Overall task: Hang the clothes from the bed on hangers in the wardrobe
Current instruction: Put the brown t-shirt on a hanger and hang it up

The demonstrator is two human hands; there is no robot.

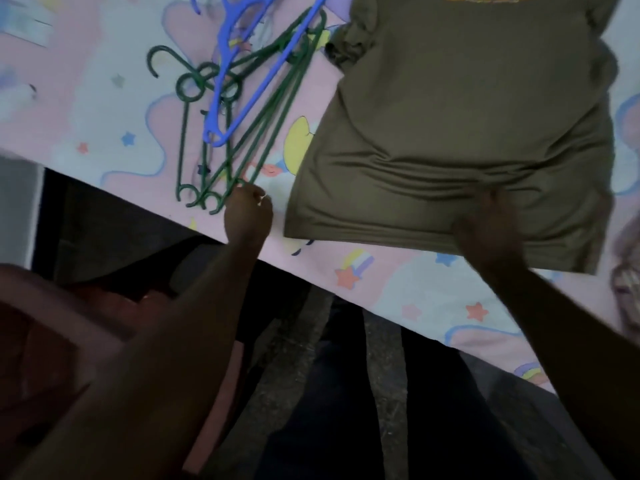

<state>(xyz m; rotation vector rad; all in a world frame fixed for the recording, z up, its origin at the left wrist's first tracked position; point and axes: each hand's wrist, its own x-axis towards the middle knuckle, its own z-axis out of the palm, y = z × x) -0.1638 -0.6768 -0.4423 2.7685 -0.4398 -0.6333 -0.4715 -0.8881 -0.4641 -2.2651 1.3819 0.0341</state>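
An olive-green T-shirt (460, 133) with orange print lies flat on the bed, hem towards me. My right hand (488, 226) grips the hem at its middle, bunching the cloth into folds. Left of the shirt lies a pile of dark green hangers (242, 133) with a blue hanger (239, 81) on top. My left hand (247, 213) has its fingers curled round the near end of a green hanger at the bed's edge.
The bed sheet (398, 285) is pink and white with stars and clouds; its edge runs diagonally from left to lower right. Another striped garment (627, 271) shows at the right edge. Below the bed lie a dark floor and a reddish object (52, 323) at the left.
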